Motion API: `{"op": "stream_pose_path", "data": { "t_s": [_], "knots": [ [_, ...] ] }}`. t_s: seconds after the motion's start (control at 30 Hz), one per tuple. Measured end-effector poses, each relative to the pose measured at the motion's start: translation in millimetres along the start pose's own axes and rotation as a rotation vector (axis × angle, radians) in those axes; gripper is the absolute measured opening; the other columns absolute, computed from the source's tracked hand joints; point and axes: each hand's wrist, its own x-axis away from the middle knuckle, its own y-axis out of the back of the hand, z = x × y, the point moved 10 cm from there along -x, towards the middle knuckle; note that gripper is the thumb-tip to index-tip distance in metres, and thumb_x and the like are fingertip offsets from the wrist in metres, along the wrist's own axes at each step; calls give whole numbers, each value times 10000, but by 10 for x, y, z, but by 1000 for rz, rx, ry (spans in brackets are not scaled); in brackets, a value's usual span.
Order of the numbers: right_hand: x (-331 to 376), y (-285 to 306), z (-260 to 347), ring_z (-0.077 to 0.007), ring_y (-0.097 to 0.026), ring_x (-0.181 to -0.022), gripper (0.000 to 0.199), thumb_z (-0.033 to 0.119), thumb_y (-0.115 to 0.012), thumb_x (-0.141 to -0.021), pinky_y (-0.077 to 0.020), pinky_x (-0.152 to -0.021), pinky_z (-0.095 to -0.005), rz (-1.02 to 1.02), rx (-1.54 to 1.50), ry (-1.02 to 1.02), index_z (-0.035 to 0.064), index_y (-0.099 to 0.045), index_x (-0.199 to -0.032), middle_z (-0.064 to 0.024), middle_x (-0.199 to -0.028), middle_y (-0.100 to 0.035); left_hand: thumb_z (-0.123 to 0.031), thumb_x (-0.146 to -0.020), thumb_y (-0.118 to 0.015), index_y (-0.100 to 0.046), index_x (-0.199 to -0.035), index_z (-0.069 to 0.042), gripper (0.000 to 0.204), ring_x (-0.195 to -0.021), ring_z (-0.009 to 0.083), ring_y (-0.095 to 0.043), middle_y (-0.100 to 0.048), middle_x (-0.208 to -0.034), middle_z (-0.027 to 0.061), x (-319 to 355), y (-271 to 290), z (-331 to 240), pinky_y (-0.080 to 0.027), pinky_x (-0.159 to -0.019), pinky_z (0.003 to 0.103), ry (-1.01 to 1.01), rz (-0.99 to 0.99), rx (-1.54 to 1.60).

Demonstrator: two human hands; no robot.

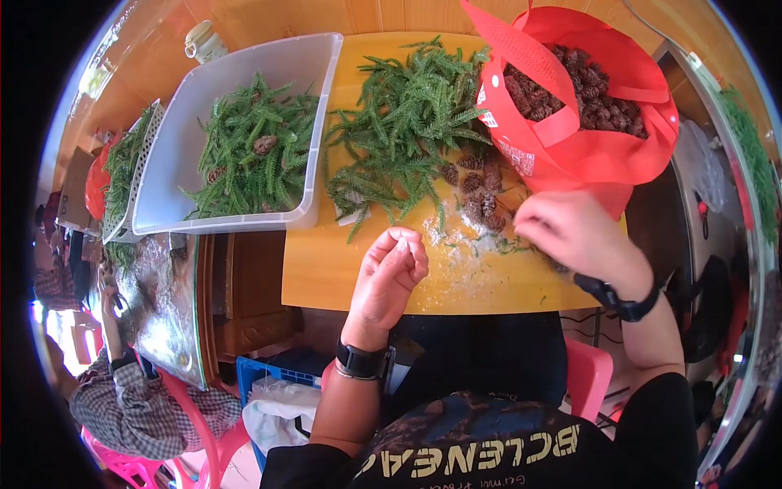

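My left hand [389,273] is held over the front of the yellow table [326,273], fingers curled and thumb tip pressed to them. Anything in that pinch is too small to make out. Over the table's right front, my right hand [574,232] is bent downward with its fingers drawn together, slightly blurred; what they hold, if anything, is hidden. Just left of it lie several brown pine cones [472,184], some dusted white. White crumbs and green needle bits [456,265] are scattered between my hands. Behind them spreads a heap of green artificial pine sprigs [411,106].
A translucent plastic bin [175,155] with green sprigs and a few cones stands at left. At back right, a red bag [603,167] is full of pine cones. Another person in a checked shirt [155,407] sits at lower left, beside a plastic-covered table [167,318].
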Motion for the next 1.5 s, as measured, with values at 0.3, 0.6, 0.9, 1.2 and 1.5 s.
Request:
{"op": "stream_pose_path", "data": {
  "t_s": [0.3,0.6,0.9,1.2,1.5],
  "knots": [
    [-167,-632,-511,-320,-596,-739,445,185,-727,-667,-444,-612,-411,117,414,-217,87,-410,-964,-95,-749,-613,-151,-896,-517,-528,-991,-62,131,-729,76,-513,-554,-823,4,31,-139,169,-442,-678,205,103,50,-47],
    [-1,-493,358,-283,-563,-721,276,138,-692,-671,-458,-623,-371,-107,42,127,52,-506,-856,-100,-798,-536,-167,-899,-516,-468,-1199,-13,340,-869,132,-574,-592,-970,57,56,-285,327,-469,-717,241,159,32,-283],
    [43,-145,-527,-238,-607,-699,135,92,-624,-761,-472,-597,-323,-302,71,-134,17,-559,-853,-111,-760,-586,-90,-924,-421,-428,-1232,24,329,-964,208,-587,-536,-1157,164,30,-257,287,-485,-822,259,199,69,-181],
    [-186,-469,-762,-315,-590,-719,137,128,-630,-710,-479,-611,-414,-42,574,-300,38,-529,-735,-132,-760,-573,-90,-906,-461,-459,-1166,-30,267,-982,220,-568,-537,-1125,146,21,-239,188,-470,-869,292,105,164,-5],
    [-173,-366,-806,-329,-590,-684,78,82,-561,-724,-472,-603,-432,-85,503,-332,22,-516,-745,-154,-682,-580,-13,-867,-501,-483,-1108,-85,252,-994,227,-560,-525,-1111,122,-322,-546,88,-477,-861,298,-38,167,-7]
  ]
}}
